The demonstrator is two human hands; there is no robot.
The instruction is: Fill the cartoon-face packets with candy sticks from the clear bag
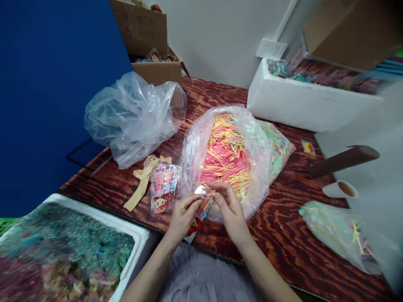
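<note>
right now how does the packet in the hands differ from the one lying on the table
The held packet is pinched between the left hand and right hand; the lying packet rests flat on the table, untouched. The held packet is partly hidden; the lying packet shows whole, pink sticks inside. Both carry a cartoon face print.

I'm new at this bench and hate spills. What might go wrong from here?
The small packet, pinched by left hand and right hand at the table edge, could slip and drop sticks into the lap. The big open bag of sticks behind might spill if a wrist nudges it.
</note>
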